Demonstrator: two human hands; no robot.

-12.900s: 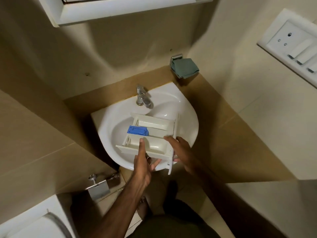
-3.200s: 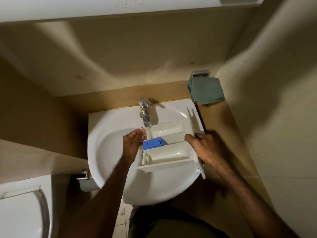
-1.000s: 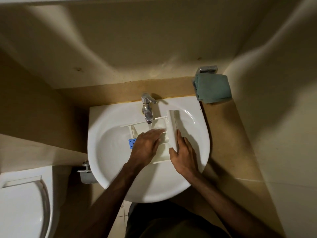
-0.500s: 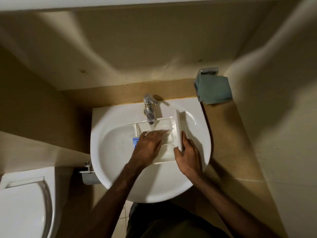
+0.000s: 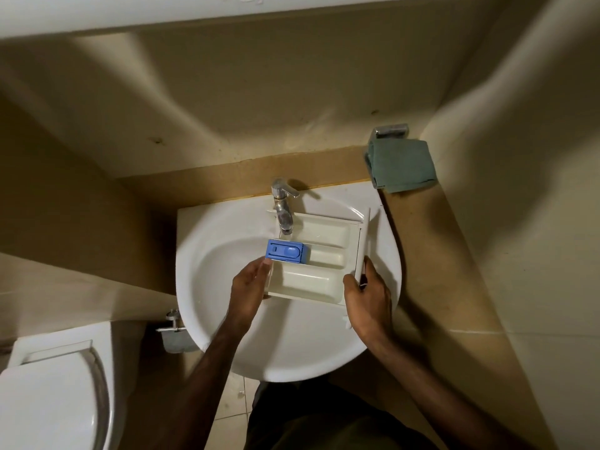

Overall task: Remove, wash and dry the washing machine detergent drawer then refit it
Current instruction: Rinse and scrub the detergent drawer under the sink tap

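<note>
Nearest, dark trousers (image 5: 324,427) and tiled floor (image 5: 227,404) show below the basin's front rim. Both forearms reach over the white basin (image 5: 211,287). The left hand (image 5: 248,285) holds the drawer's (image 5: 308,280) left end, thumb along its edge. The right hand (image 5: 368,295) curls round the drawer's front panel (image 5: 363,241) at the basin's right edge. The cream drawer sits above the bowl, open side up, with a blue insert (image 5: 285,252) at its left, just under the tap's (image 5: 282,206) spout. I cannot tell whether water runs. A toilet (image 5: 48,394) stands at the left. Beyond the basin's far right corner, a green cloth (image 5: 402,165) hangs from a metal holder (image 5: 391,129).
</note>
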